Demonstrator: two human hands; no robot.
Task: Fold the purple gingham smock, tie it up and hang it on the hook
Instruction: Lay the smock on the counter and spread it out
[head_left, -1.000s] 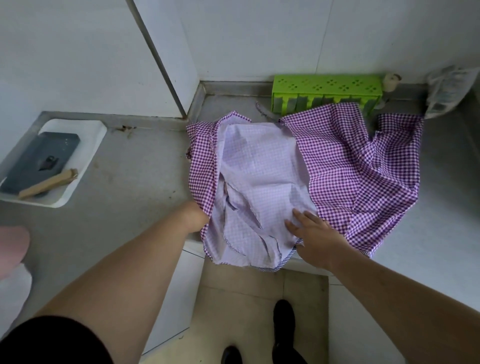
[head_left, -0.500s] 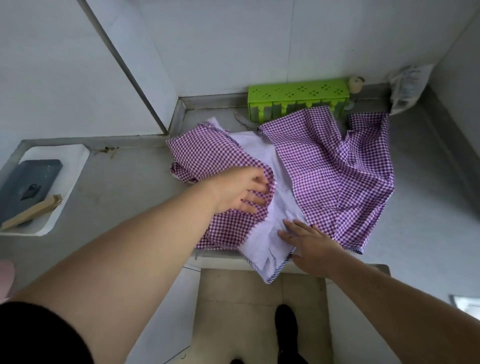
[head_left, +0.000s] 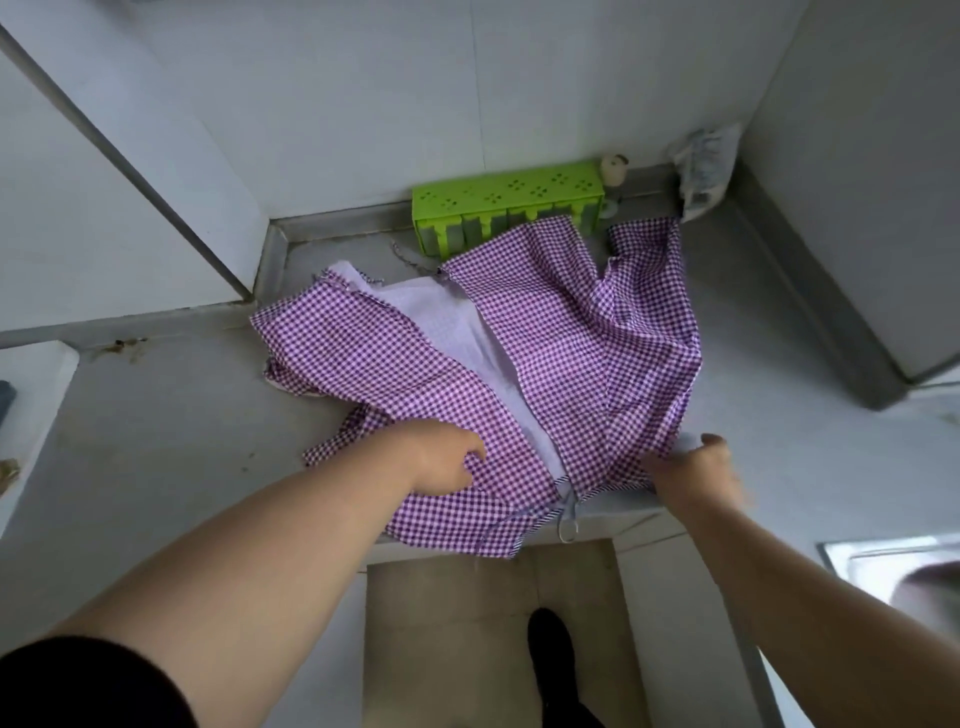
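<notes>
Purple gingham smock (head_left: 524, 364) is sprawled over the grey counter (head_left: 156, 441) in the middle of the frame, biggest thing there by far. Left panel is folded in over the middle, so only a strip of the pale lining shows between the two checked halves. The right side is bunched up and rumpled, and the near hem hangs a little over the counter's front edge, with a thin cord loop dangling off it at center bottom.

Counter itself runs into a corner of white wall panels (upper half of the frame is basically all wall). A bit of tiled floor and a dark shoe (head_left: 550, 654) show at the bottom center.

Left hand (head_left: 447, 457) comes in from the lower left and lies on the folded-over panel near the front edge, fingers curled down into the cloth, though I can't tell if it's really gripping or just pressing. Right hand (head_left: 696, 475) is at the right of center, fingers and thumb closed around the smock's lower right corner, cloth pulled into folds toward it.

Green plastic rack (head_left: 509, 202) with little hole patterns stands against the back wall, upper center, the smock's far edge right in front of it. A crumpled plastic bag (head_left: 706, 171) sits in the upper right corner, and a white tray (head_left: 31, 405) edge pokes in at far left
</notes>
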